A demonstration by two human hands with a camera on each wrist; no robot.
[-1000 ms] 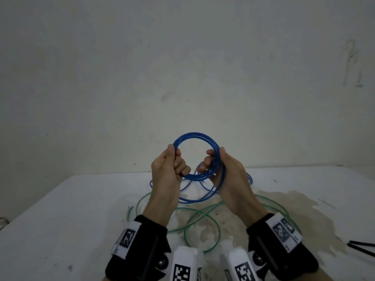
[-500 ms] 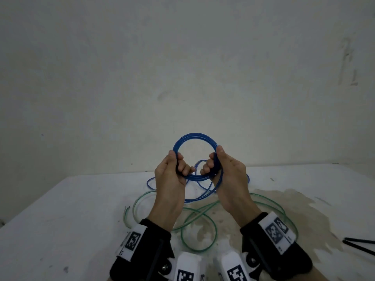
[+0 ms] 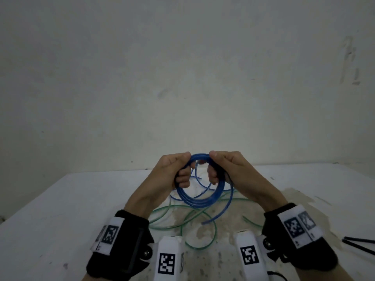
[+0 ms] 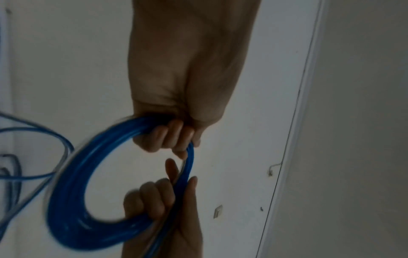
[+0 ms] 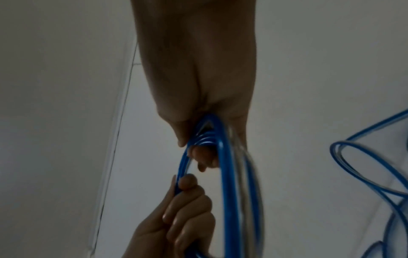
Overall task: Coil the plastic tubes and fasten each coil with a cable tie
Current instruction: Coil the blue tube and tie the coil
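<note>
**Blue coil held in both hands above the table**

Your left hand [image 3: 172, 171] and right hand [image 3: 227, 169] both grip the blue tube coil [image 3: 197, 199], lifted clear of the white table [image 3: 60, 209]. Fingers of each hand are curled round the bundled turns near the top of the coil; thumbs come close together over the upper arc, with a short run of tube showing between them. The rest of the coil hangs below your hands as several turns lying side by side.

Left wrist view: your left-hand fingers [image 4: 167, 137] wrap the bundle where it leaves the palm, and your right hand [image 4: 163, 214] clamps the same bundle lower in the frame. The coil [image 4: 66, 200] is motion-blurred here.

Right wrist view: the turns [image 5: 223, 174] fan out slightly where they leave your right hand [image 5: 198, 97]; your left hand [image 5: 176, 227] pinches one side of the bundle.

Uncoiled blue tube trails from the coil: one free end [image 3: 204, 223] hangs near the table in front of you, and further loose loops [image 3: 199, 179] lie on the table behind the coil.

A green tube [image 3: 190, 226] lies uncoiled in loose loops on the table, beneath and in front of your hands, over a brownish stain [image 3: 292, 199]. Thin black strips, probably cable ties [image 3: 359, 243], lie at the right edge of the table, well apart from the tubes.
</note>
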